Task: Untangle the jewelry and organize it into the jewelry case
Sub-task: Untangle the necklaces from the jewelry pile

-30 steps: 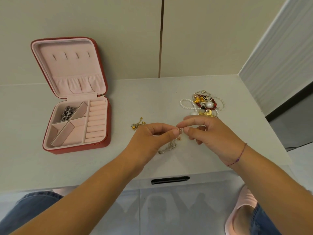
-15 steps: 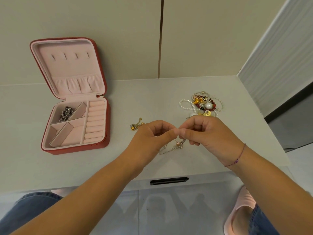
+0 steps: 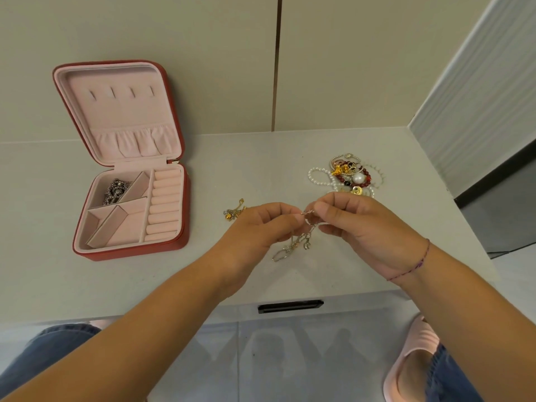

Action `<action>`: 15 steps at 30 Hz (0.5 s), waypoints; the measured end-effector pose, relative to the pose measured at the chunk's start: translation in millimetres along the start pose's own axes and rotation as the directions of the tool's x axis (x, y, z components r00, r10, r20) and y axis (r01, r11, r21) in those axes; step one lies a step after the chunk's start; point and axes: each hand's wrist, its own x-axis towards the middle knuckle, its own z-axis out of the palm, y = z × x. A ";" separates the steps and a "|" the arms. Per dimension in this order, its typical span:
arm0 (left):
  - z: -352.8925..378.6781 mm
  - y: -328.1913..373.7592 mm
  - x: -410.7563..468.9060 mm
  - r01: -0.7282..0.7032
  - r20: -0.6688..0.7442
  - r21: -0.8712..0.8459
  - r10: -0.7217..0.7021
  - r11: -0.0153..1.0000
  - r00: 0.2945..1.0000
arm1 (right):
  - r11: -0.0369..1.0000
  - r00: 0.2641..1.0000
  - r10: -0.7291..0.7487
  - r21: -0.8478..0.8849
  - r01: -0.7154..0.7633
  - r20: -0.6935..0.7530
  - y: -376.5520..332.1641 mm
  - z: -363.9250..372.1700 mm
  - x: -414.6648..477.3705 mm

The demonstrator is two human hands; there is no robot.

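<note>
The left hand (image 3: pixel 261 230) and the right hand (image 3: pixel 368 227) meet above the middle of the smooth, pale grey desk (image 3: pixel 261 158). Each hand pinches with curled fingers the upper part of a thin silver-coloured chain (image 3: pixel 301 240) with small charms. The rest of the chain hangs in a loose bunch toward six o'clock, and its lower end seems to reach the desk.

At nine o'clock from the hands stands the square red jewelry case (image 3: pixel 130 254), open, its lid raised at the back. The lining is soft and pink, like velvet. The lid has four short slits and a gathered pocket. The base has a column of round ring rolls on its three o'clock side and slanted dividers on the other side. A dark, ornate silver piece (image 3: pixel 116 191) lies in the compartment at eleven o'clock of the base.

A small gold and silver trinket (image 3: pixel 233 211) lies just beside the left hand, at ten o'clock. At one o'clock, just behind the right hand, is a tangled heap of jewelry (image 3: pixel 351 177): white pearl strands, dark red beads, gold parts and one large glossy pearl.

A thin purple thread bracelet (image 3: pixel 417 264) circles the right wrist.
</note>
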 end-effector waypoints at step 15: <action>-13.8 6.7 4.5 0.081 -0.034 -0.386 -0.101 0.919 0.994 | 0.854 0.987 0.134 0.516 -0.068 -0.091 -8.9 -17.7 8.1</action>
